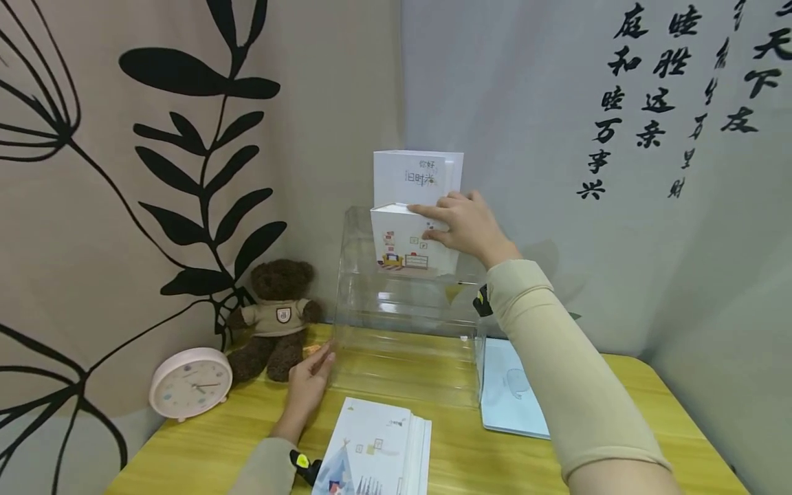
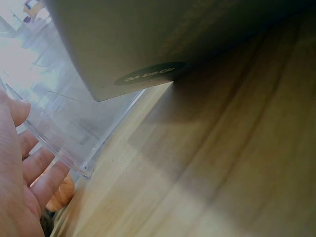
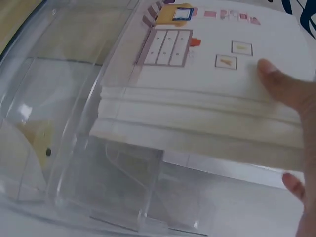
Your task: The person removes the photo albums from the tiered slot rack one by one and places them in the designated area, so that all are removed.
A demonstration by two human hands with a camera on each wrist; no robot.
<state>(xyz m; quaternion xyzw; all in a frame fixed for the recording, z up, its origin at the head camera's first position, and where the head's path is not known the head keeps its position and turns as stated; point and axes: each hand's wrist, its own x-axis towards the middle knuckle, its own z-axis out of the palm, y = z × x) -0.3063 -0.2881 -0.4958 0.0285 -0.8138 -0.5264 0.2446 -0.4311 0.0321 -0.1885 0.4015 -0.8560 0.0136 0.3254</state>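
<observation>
My right hand (image 1: 467, 223) grips a stack of white notebooks (image 1: 402, 237) on the upper level of a clear acrylic rack (image 1: 402, 302). Its thumb (image 3: 271, 71) lies on the illustrated front cover, while the index finger reaches along the top edge. Directly behind stand taller white notebooks (image 1: 408, 172) with Chinese lettering. Low at the rack's left side, my left hand (image 1: 307, 381) touches the clear edge with extended fingers (image 2: 47, 182). Another stack of white notebooks (image 1: 377, 440) with a tent picture lies on the table in front of the rack.
Light blue notebooks (image 1: 510, 385) lie right of the rack, partly under my right forearm. A brown teddy bear (image 1: 275, 323) and a pink round clock (image 1: 192, 383) stand on the left of the yellow wood-grain table (image 1: 458, 447). Patterned curtains hang behind.
</observation>
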